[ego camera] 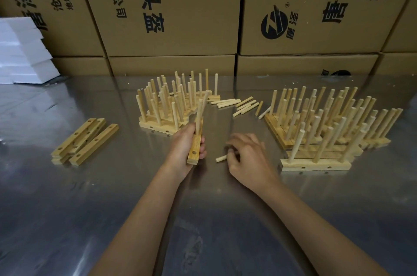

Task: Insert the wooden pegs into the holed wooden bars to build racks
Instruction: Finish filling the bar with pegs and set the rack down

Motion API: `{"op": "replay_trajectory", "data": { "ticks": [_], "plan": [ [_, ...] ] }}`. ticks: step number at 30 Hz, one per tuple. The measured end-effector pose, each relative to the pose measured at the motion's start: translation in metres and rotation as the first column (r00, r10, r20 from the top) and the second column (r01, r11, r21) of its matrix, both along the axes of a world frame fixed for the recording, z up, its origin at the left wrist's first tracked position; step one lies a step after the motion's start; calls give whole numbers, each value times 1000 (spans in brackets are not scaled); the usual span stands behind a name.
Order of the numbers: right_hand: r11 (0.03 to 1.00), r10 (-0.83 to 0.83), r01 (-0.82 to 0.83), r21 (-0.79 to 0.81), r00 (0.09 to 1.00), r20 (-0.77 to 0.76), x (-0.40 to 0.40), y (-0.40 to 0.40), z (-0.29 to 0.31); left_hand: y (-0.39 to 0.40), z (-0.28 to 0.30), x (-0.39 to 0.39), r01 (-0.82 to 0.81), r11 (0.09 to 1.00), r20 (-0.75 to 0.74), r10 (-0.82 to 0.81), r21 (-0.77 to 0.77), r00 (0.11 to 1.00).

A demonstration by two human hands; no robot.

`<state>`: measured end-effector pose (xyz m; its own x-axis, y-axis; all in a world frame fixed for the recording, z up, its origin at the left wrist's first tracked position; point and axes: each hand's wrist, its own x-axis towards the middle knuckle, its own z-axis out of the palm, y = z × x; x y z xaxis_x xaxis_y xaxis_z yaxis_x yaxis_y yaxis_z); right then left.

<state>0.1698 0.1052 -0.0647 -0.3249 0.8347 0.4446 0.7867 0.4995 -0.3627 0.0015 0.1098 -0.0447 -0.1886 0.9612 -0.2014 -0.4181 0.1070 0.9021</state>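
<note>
A person's left hand [186,148] gripped a holed wooden bar [195,143] off the steel table [94,196], tilted with its near end toward the camera, an empty hole [194,153] showing there. Pegs [200,113], apparently two, though blur made the count uncertain, rose from the bar's far half, so this rack looked partly filled, the raised hold probably chosen to keep the open hole facing the incoming peg. The right hand [247,155], just to the bar's 3 o'clock, rested low on the table with its fingers curled around a loose peg [221,158], whose pale round end pointed toward the bar.

At the table's 10 o'clock lay a small stack of unfilled bars [84,140], flat, square-edged and drilled through. Finished racks [168,104] clustered at 12 o'clock and a larger group of completed racks [325,124] at 2 o'clock, their smooth dowels standing close together. Between them lay spare pegs [239,104], within easy reach of the right hand. Printed cardboard cartons [171,9] walled off the back, with white boxes [22,50] at far left. The brushed metal surface reflected the light wood dully.
</note>
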Motion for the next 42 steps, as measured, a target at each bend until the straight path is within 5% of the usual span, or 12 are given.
{"op": "replay_trajectory", "data": {
  "ticks": [8, 18, 22, 27, 36, 42],
  "plan": [
    [985, 71, -97, -144, 982, -175, 9, 4, 4, -2, 2, -1, -16, 1000, 47, 16, 5, 999],
    [936, 223, -225, -272, 974, -37, 20, -2, 20, -1, 4, 2, -116, 993, 47, 117, -33, 992],
    [874, 168, -353, -336, 865, -473, 18, -13, 41, 0, 4, 3, -138, 990, 15, 138, -33, 990],
    [834, 146, -474, -282, 683, -716, 10, -31, 61, -1, 3, 3, -168, 985, -46, 166, -29, 985],
    [893, 328, -444, -71, 752, -572, -22, -42, 62, -6, 2, 10, -148, 985, -243, 164, 84, 956],
    [919, 324, -392, -36, 805, -497, -37, -43, 61, -6, -1, 7, -192, 973, -163, 212, 130, 964]
  ]
}}
